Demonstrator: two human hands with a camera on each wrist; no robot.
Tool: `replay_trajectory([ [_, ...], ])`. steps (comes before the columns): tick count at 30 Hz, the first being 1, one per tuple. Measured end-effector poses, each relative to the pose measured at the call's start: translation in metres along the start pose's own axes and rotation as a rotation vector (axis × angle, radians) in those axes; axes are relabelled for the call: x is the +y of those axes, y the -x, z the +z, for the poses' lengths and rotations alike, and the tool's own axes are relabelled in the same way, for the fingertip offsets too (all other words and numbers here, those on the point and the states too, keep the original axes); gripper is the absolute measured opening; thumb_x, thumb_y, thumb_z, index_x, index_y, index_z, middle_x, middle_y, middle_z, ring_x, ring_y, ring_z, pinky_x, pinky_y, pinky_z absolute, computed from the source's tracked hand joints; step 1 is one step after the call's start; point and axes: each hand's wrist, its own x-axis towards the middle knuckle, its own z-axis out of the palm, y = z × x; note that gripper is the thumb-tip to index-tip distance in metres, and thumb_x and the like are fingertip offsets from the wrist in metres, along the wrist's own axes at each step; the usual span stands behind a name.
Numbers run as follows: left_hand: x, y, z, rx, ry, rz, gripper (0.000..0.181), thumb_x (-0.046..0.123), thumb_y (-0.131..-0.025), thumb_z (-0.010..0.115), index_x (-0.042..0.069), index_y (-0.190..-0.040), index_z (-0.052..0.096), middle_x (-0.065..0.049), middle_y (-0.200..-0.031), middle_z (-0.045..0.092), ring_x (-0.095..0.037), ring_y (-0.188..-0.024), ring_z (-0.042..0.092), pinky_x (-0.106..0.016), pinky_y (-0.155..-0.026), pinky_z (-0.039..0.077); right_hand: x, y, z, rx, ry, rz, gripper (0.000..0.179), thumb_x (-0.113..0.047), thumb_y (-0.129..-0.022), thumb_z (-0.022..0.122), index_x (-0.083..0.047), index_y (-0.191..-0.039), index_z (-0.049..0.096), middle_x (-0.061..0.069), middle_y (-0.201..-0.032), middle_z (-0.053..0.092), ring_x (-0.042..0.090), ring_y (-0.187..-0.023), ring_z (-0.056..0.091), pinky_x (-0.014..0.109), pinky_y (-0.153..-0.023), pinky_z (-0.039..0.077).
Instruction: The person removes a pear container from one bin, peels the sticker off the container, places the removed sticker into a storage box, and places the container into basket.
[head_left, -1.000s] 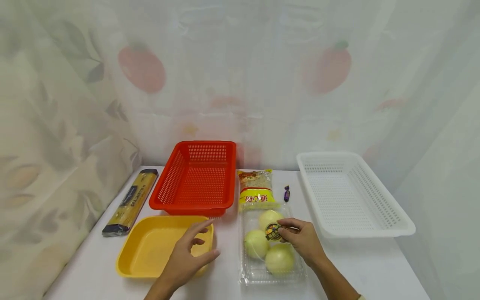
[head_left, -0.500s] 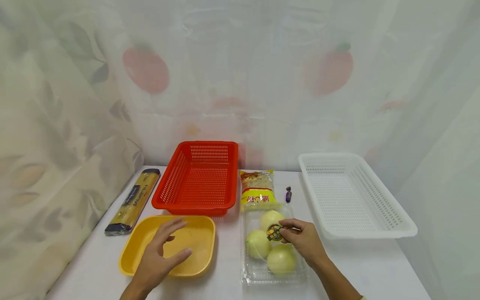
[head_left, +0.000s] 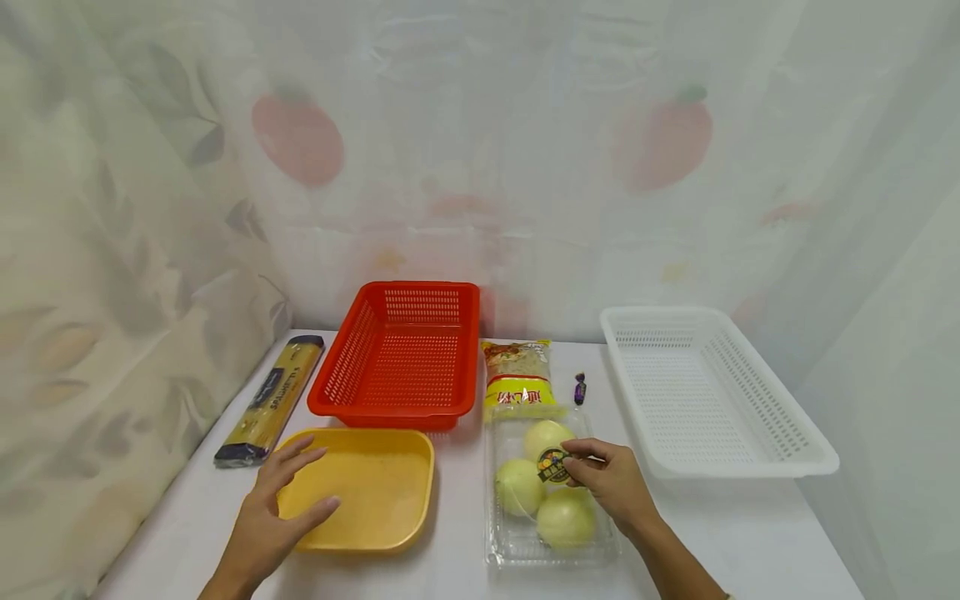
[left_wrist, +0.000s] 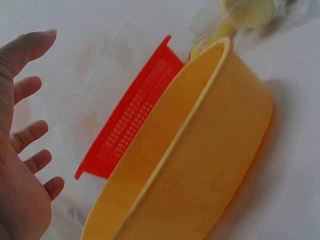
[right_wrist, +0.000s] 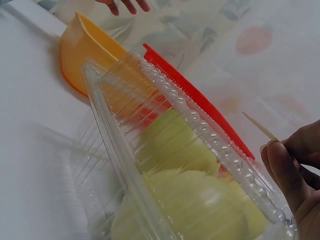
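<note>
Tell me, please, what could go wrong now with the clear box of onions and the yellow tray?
1. The right hand pinches only the clear onion box at its lid sticker; lifting there may pop the lid and spill the onions.
2. The left hand, open, only touches the yellow tray, which could slide toward the red basket.

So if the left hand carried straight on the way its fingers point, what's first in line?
Probably the yellow tray: the left hand has open fingers aimed over its near-left rim. Height above it is unclear.
</note>
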Motion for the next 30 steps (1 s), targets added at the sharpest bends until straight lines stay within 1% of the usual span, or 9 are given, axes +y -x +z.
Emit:
replay_trajectory([
  [4, -0.011, 0.000, -0.011, 0.018, -0.028, -0.040, 0.060, 0.019, -0.080, 0.081, 0.012, -0.134, 0.057, -0.005, -0.147, 0.035, -0.019, -0.136, 0.021, -0.058, -0.105, 0.018, 0.001, 0.000, 0.000, 0.012, -0.001, 0.000, 0.025, 0.009, -0.084, 0.066, 0.018, -0.108, 0.063, 0.024, -0.099, 0.063, 0.021, -0.078, 0.067, 0.034, -0.068, 0.056],
  [6, -0.018, 0.001, -0.017, 0.027, -0.037, -0.066, 0.060, 0.022, -0.080, 0.081, 0.010, -0.134, 0.057, -0.006, -0.148, 0.035, -0.025, -0.136, 0.021, -0.066, -0.103, 0.016, 0.001, 0.000, 0.000, 0.012, -0.002, -0.001, 0.025, 0.009, -0.084, 0.066, 0.018, -0.108, 0.063, 0.023, -0.098, 0.063, 0.020, -0.077, 0.066, 0.033, -0.068, 0.056],
  [10, -0.030, 0.005, -0.026, 0.046, -0.053, -0.095, 0.060, 0.023, -0.082, 0.080, 0.007, -0.134, 0.056, -0.008, -0.148, 0.034, -0.028, -0.136, 0.020, -0.070, -0.100, 0.016, 0.001, 0.001, 0.001, 0.012, -0.002, -0.001, 0.025, 0.010, -0.084, 0.066, 0.018, -0.108, 0.062, 0.023, -0.097, 0.062, 0.019, -0.076, 0.066, 0.033, -0.067, 0.056],
  [13, -0.040, 0.007, -0.031, 0.063, -0.065, -0.095, 0.059, 0.021, -0.082, 0.079, 0.006, -0.134, 0.056, -0.009, -0.148, 0.034, -0.019, -0.137, 0.020, -0.070, -0.100, 0.019, 0.000, 0.001, 0.001, 0.015, 0.001, -0.002, 0.025, 0.010, -0.084, 0.066, 0.018, -0.107, 0.063, 0.024, -0.097, 0.062, 0.019, -0.076, 0.066, 0.033, -0.067, 0.056],
  [15, -0.046, 0.008, -0.033, 0.077, -0.074, -0.089, 0.058, 0.019, -0.083, 0.079, 0.007, -0.134, 0.056, -0.009, -0.148, 0.034, -0.010, -0.135, 0.022, -0.064, -0.102, 0.020, 0.000, 0.001, 0.001, 0.015, 0.003, 0.000, 0.025, 0.010, -0.084, 0.066, 0.018, -0.107, 0.063, 0.024, -0.098, 0.062, 0.020, -0.076, 0.066, 0.033, -0.067, 0.056],
  [18, -0.054, 0.009, -0.036, 0.086, -0.092, -0.072, 0.056, 0.017, -0.083, 0.078, 0.009, -0.134, 0.056, -0.008, -0.147, 0.035, 0.000, -0.130, 0.023, -0.056, -0.100, 0.022, 0.000, 0.002, 0.001, 0.016, 0.002, 0.005, 0.025, 0.009, -0.084, 0.067, 0.018, -0.108, 0.063, 0.024, -0.098, 0.062, 0.020, -0.077, 0.066, 0.034, -0.067, 0.056],
  [22, -0.063, 0.010, -0.038, 0.069, -0.095, -0.071, 0.056, 0.015, -0.084, 0.077, 0.009, -0.136, 0.055, -0.009, -0.148, 0.033, 0.002, -0.129, 0.022, -0.055, -0.097, 0.022, 0.000, 0.002, 0.001, 0.019, -0.005, 0.009, 0.025, 0.009, -0.084, 0.067, 0.018, -0.108, 0.062, 0.024, -0.097, 0.062, 0.021, -0.077, 0.066, 0.034, -0.067, 0.056],
  [26, -0.069, 0.011, -0.039, 0.041, -0.078, -0.096, 0.058, 0.015, -0.085, 0.076, 0.005, -0.136, 0.052, -0.013, -0.150, 0.029, -0.017, -0.137, 0.019, -0.066, -0.096, 0.022, 0.000, 0.001, 0.001, 0.021, -0.006, -0.001, 0.025, 0.009, -0.084, 0.067, 0.018, -0.107, 0.062, 0.023, -0.097, 0.062, 0.021, -0.076, 0.066, 0.033, -0.067, 0.056],
  [30, -0.076, 0.012, -0.038, 0.006, -0.065, -0.121, 0.060, 0.017, -0.085, 0.076, 0.003, -0.137, 0.050, -0.014, -0.153, 0.023, -0.037, -0.138, 0.015, -0.074, -0.095, 0.020, 0.001, 0.000, 0.000, 0.022, -0.003, -0.008, 0.026, 0.008, -0.085, 0.067, 0.018, -0.108, 0.062, 0.022, -0.098, 0.061, 0.020, -0.076, 0.066, 0.033, -0.066, 0.056],
])
